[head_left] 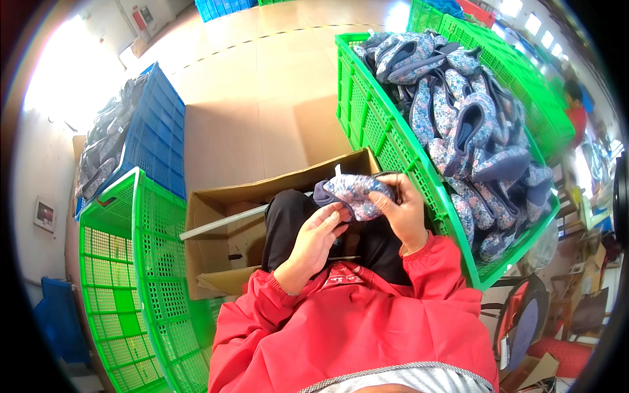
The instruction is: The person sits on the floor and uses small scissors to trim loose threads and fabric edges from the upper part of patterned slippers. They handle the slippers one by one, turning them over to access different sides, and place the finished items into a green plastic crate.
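Observation:
A floral-print slipper [357, 191] in blue and pink, with a dark blue lining, is held between my two hands above my lap. My right hand [403, 209] grips its right end, thumb across the patterned top. At the slipper's left end, my left hand [318, 234] pinches the dark edge with its fingertips. A small white tag sticks up from the slipper. To the right, a green plastic crate [386, 121] is heaped with similar floral slippers [468, 124].
An open cardboard box [223, 252] with a pale bar [226, 221] across it lies around my knees. On the left stand a green crate [164, 281] and a blue crate [154, 128] holding grey slippers. Another green crate [504, 72] stands behind the full one. A person in red [576, 118] is at far right.

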{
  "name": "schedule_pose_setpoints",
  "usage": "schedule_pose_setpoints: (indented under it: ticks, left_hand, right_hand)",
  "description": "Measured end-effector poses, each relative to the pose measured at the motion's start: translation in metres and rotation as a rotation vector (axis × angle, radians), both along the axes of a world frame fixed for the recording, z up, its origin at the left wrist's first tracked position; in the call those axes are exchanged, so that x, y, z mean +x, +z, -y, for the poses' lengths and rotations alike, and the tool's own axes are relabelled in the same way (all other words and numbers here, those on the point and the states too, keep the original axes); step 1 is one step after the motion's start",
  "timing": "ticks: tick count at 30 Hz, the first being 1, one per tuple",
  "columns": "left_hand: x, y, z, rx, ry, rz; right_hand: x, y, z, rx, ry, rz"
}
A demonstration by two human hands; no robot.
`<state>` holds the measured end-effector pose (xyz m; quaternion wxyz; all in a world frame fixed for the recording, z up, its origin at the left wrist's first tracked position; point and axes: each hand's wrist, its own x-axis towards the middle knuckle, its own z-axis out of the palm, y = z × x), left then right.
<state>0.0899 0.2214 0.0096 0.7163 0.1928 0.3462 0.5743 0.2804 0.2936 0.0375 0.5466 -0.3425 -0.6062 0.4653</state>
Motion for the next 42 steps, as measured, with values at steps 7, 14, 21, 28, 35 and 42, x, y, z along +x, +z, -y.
schedule_pose_setpoints:
  ticks: [7, 14, 21, 28, 35, 42]
  left_hand:
    - [0.008, -0.029, -0.011, -0.003, -0.001, 0.217]
    - [0.013, -0.030, 0.019, -0.106, 0.146, 0.020]
    - [-0.024, -0.034, 0.062, -0.145, 0.131, -0.105]
    - [-0.056, -0.042, 0.071, -0.183, 0.263, -0.127]
    - [-0.058, -0.058, 0.062, -0.122, 0.506, -0.597]
    - [-0.056, -0.052, 0.056, 0.141, 0.642, -1.465]
  right_hand:
    - [0.008, -0.028, 0.027, -0.022, -0.017, 0.091]
    - [-0.007, -0.034, 0.059, -0.063, 0.035, 0.399]
    - [-0.039, -0.037, 0.086, -0.024, 0.194, 0.435]
    - [-0.072, -0.044, 0.085, 0.017, 0.279, 0.505]
    - [-0.100, -0.061, 0.078, -0.075, 0.324, 0.526]
    - [-0.108, -0.054, 0.057, -0.122, 0.422, 0.523]
